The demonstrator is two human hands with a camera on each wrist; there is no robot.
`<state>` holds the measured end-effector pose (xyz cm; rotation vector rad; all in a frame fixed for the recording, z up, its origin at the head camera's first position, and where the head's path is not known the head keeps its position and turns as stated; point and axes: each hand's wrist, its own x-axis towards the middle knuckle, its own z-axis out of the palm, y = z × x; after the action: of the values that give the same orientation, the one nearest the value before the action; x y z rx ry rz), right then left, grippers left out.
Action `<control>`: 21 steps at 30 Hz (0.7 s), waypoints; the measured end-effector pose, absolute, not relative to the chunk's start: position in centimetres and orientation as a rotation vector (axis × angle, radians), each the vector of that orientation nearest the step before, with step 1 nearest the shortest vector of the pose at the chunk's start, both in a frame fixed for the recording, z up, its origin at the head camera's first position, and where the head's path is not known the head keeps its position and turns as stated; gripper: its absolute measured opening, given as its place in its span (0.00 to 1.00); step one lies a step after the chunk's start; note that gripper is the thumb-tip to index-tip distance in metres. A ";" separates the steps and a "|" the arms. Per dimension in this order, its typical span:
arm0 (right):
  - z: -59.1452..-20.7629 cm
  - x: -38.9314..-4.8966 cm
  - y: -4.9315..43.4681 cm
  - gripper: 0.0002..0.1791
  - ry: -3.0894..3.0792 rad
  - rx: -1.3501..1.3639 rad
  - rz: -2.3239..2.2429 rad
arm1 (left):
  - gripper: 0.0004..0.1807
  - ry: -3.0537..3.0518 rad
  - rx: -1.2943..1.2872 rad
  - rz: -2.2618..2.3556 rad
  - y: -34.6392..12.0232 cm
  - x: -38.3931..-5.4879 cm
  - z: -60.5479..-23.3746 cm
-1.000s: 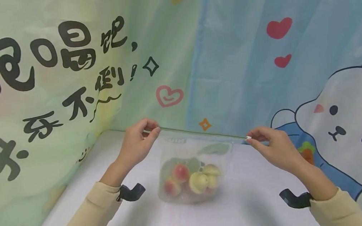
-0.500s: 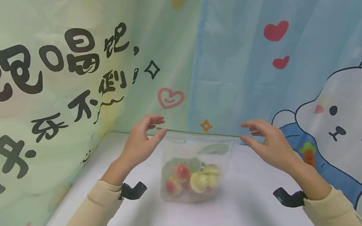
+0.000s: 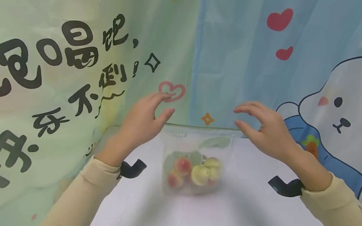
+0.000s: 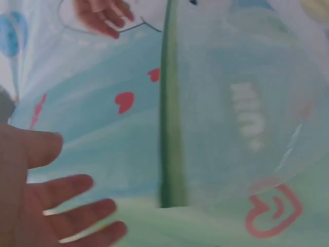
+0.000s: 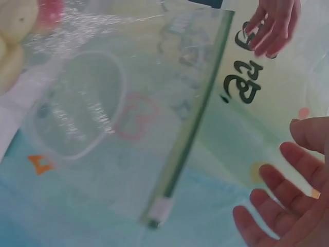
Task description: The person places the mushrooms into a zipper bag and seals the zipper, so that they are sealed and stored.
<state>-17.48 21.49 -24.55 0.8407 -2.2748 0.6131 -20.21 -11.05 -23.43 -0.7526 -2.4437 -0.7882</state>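
Observation:
A translucent zip bag stands upright on the white table, its green zip strip running straight along the top. White is the slider, which sits at the strip's right-hand end. Inside the bag are red-and-yellow peaches on the left and several pale yellow-green fruits on the right. My left hand is raised above the bag's left top corner, fingers apart and nothing in them. Above the right top corner my right hand is likewise off the bag, with its fingers relaxed and spread.
Behind the bag hangs a printed cloth backdrop with hearts, lettering and a white cartoon rabbit. The white table reaches toward me in front of the bag. Black wrist mounts sit on both forearms.
Both hands have let go of the zip strip's ends, spread their fingers and risen away from the bag. The bag stays standing where it was.

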 end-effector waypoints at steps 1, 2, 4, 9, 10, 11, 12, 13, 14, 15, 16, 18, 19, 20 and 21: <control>-24.2 -17.5 21.2 0.18 -2.292 0.829 0.608 | 0.23 -2.511 -0.737 -0.720 -10.8 -20.3 -22.9; -24.0 -17.5 20.9 0.17 -2.318 0.811 0.604 | 0.24 -2.561 -0.730 -0.655 -10.5 -20.4 -22.4; -23.8 -17.6 20.5 0.18 -2.375 0.785 0.596 | 0.26 -2.626 -0.739 -0.522 -9.9 -20.4 -21.7; -24.4 -17.8 19.7 0.21 -2.516 0.780 0.561 | 0.24 -2.630 -0.828 -0.255 -8.0 -19.9 -22.4; -24.8 -17.9 19.6 0.20 -2.531 0.790 0.550 | 0.23 -2.624 -0.849 -0.234 -7.8 -19.7 -22.9; -25.2 -17.9 19.6 0.20 -2.541 0.804 0.542 | 0.21 -2.617 -0.867 -0.224 -7.6 -19.6 -23.5; -25.6 -17.9 19.6 0.18 -2.545 0.814 0.529 | 0.18 -2.611 -0.886 -0.215 -7.4 -19.5 -24.2; -26.1 -17.9 19.7 0.16 -2.553 0.825 0.527 | 0.15 -2.610 -0.906 -0.215 -7.4 -19.4 -24.9; -26.6 -17.9 19.7 0.14 -2.557 0.839 0.524 | 0.12 -2.615 -0.920 -0.223 -7.3 -19.4 -25.7; -27.1 -17.7 19.7 0.11 -2.563 0.855 0.523 | 0.09 -2.621 -0.938 -0.231 -7.4 -19.3 -26.5; -27.6 -17.5 19.7 0.09 -2.577 0.867 0.523 | 0.05 -2.625 -0.959 -0.241 -7.4 -19.2 -27.4; -28.6 -17.0 19.7 0.07 -2.623 0.882 0.510 | 0.03 -2.651 -0.993 -0.254 -7.5 -18.8 -29.0; -29.2 -16.7 19.7 0.07 -2.651 0.885 0.501 | 0.03 -2.670 -1.009 -0.268 -7.4 -18.6 -29.8; -29.7 -16.4 19.6 0.07 -2.676 0.887 0.480 | 0.04 -2.695 -1.020 -0.283 -7.4 -18.3 -30.6; -30.3 -16.1 19.5 0.06 -2.707 0.886 0.466 | 0.04 -2.717 -1.042 -0.292 -7.3 -18.0 -31.4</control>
<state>-16.10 19.52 -30.26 0.8864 -2.7070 0.4663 -18.05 -7.30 -31.40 -1.0421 -2.7165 -0.2922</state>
